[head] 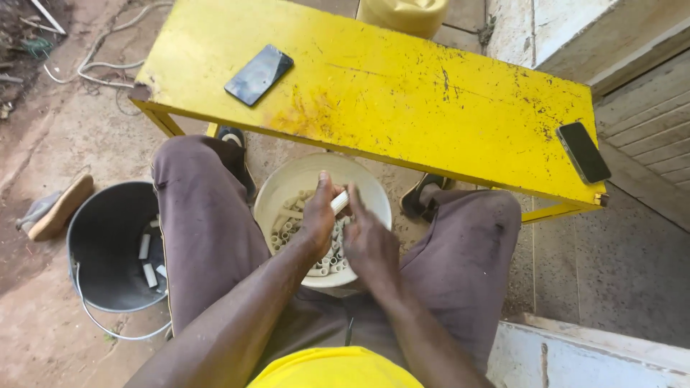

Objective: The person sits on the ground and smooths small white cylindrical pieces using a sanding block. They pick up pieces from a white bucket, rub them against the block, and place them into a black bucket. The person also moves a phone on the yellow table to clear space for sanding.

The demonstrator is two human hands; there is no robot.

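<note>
A cream bowl [287, 179] sits on the ground between my knees, filled with several short white tube pieces [286, 228]. My left hand [318, 215] is over the bowl with its fingers closed around one white tube piece [339, 202], which sticks out to the right. My right hand [370, 244] is just beside it over the bowl's right half, fingertips touching or nearly touching that tube; whether it grips anything is hidden.
A yellow metal table [388, 93] stands in front of me with a black phone [259, 74] at its left and another phone [583, 151] at its right edge. A dark bucket [108, 244] holding a few white pieces stands at my left. A yellow container [402, 14] sits beyond the table.
</note>
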